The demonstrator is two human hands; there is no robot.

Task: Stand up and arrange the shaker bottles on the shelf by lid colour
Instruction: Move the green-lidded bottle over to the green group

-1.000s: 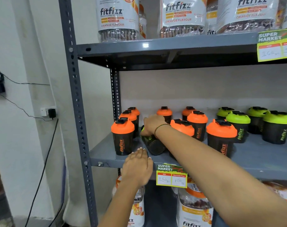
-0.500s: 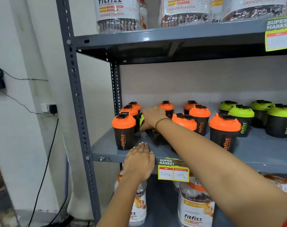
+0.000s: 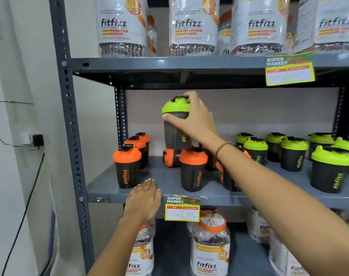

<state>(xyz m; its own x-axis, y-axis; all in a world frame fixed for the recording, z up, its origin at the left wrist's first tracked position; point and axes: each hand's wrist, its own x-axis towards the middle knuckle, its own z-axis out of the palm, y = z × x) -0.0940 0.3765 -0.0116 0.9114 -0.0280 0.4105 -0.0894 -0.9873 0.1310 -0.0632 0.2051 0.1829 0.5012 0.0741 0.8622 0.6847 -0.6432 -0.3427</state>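
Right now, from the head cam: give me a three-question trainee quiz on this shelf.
1. True or false: the right hand holds the green-lidded shaker lifted above the orange-lidded shakers.
2. Where does the left hand rest: A) on the shelf's front edge, B) on a lid, C) on the price tag?
3. Fill in: the orange-lidded shaker lying on its side sits ___ the lifted one.

Key: 1 true; 2 A; 3 below.

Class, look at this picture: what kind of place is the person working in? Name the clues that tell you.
Most likely a shop aisle. Clues: a "Super Market" price tag clipped to the grey metal shelf, and many identical fitfizz tubs lined up above.
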